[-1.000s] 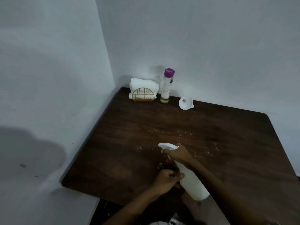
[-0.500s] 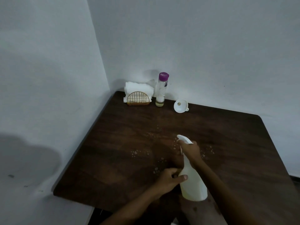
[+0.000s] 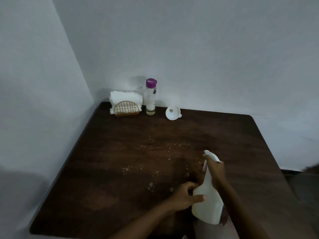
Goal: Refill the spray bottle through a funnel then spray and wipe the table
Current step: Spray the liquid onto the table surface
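Currently, the dark table point(image 3: 120, 195) fills the view. Over its near edge I hold the white spray bottle point(image 3: 207, 206) tilted. My right hand point(image 3: 216, 171) is clamped round the neck. My left hand point(image 3: 184, 198) grips the body, thumb across it. The far corner holds the napkin holder point(image 3: 126, 108), purple-capped bottle point(image 3: 150, 99) and funnel point(image 3: 173, 113). Droplets point(image 3: 170, 152) dot the middle.

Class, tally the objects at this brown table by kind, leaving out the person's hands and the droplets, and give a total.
spray bottle: 1
purple-capped bottle: 1
funnel: 1
wire holder: 1
white cloth stack: 1
Total: 5
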Tool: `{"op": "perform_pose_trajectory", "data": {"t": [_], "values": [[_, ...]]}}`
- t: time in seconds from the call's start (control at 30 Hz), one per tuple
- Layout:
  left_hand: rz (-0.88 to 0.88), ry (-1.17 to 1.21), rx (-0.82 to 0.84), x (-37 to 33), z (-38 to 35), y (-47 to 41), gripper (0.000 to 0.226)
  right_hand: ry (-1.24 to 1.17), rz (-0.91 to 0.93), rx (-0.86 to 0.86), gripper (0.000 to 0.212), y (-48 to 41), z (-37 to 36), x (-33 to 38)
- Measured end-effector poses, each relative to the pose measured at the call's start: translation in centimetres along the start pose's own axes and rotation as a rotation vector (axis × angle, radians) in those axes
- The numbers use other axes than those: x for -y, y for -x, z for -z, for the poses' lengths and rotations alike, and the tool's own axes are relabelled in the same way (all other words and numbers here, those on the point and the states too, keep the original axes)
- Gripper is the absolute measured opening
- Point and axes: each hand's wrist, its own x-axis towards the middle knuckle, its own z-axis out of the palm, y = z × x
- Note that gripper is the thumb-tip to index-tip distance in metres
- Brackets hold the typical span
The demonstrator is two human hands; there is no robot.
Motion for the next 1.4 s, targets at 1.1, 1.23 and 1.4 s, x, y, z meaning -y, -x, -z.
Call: {"op": "perform_pose_trajectory", "data": {"t": [1.1, 1.23, 1.4], "values": [[-0.122, -0.249, -0.398, -11.3, 7.0, -17.5, 0.048, 0.249, 0.567, 0.011, 0.013, -21.5, 2.6, 13.0], [-0.120, -0.224, -0.497, -10.2, 9.0, -18.5, 0.027, 0.212, 0.500, -0.015, 0.017, -25.1, 1.4, 13.9], [-0.079, -0.181, -0.548, -9.4, 10.1, -18.6, 0.016, 0.151, 0.470, 0.026, 0.014, -28.3, 0.4, 14.7]]}}
